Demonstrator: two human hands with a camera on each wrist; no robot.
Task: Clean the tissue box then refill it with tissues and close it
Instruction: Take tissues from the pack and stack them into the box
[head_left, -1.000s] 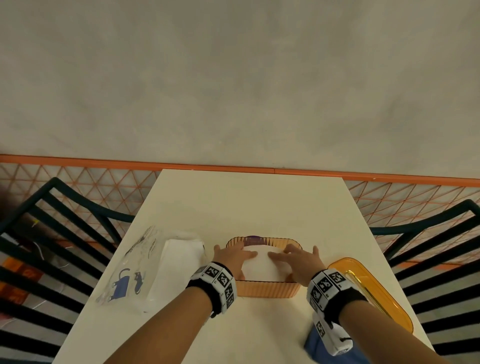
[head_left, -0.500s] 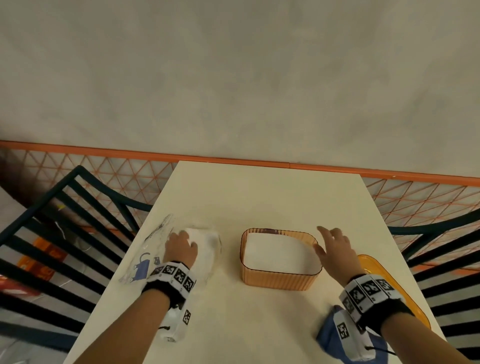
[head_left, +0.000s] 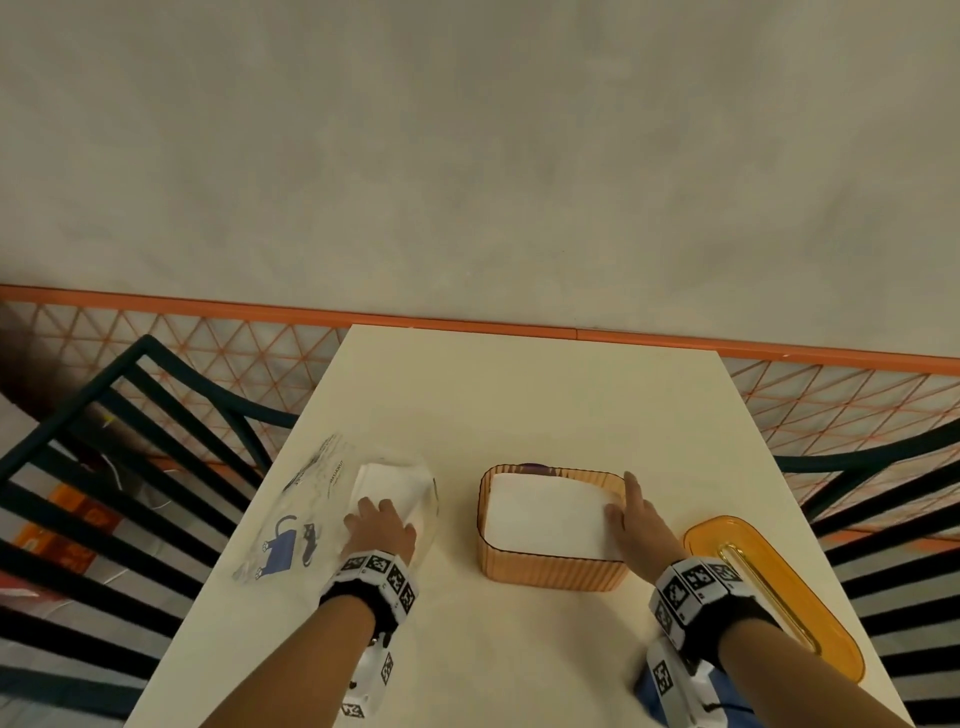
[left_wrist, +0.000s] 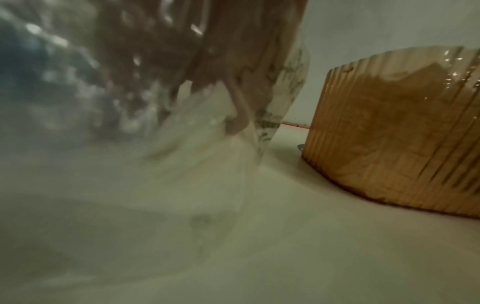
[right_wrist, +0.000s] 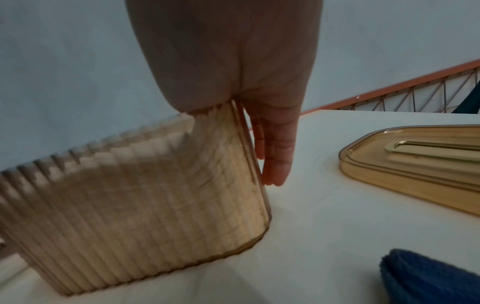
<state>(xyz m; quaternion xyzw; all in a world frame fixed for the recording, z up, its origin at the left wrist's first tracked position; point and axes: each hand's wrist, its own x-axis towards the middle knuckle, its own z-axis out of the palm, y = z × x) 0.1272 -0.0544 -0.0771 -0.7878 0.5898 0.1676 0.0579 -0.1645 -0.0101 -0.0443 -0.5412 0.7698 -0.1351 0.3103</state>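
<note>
The tissue box (head_left: 553, 566) stands open at the centre of the table (head_left: 519, 395), with a white stack of tissues (head_left: 548, 519) filling it nearly to the rim — refilling therefore appears partly or wholly done. Whether cleaning is complete cannot be confirmed, though a blue cloth (right_wrist: 428, 277) lies at the near right edge. Closing is not yet done: the lid (head_left: 774, 592) lies flat on the table to the right of the box, apart from it.

The right hand (head_left: 636, 525) rests against the box's right end, fingers straight down the outer wall, thumb at the rim. The left hand (head_left: 379, 527) lies on the tissue packet (head_left: 363, 499); the wrist view is blurred, so its grip cannot be determined.

Count: one box, one lid, one packet, one cloth, two hands.
</note>
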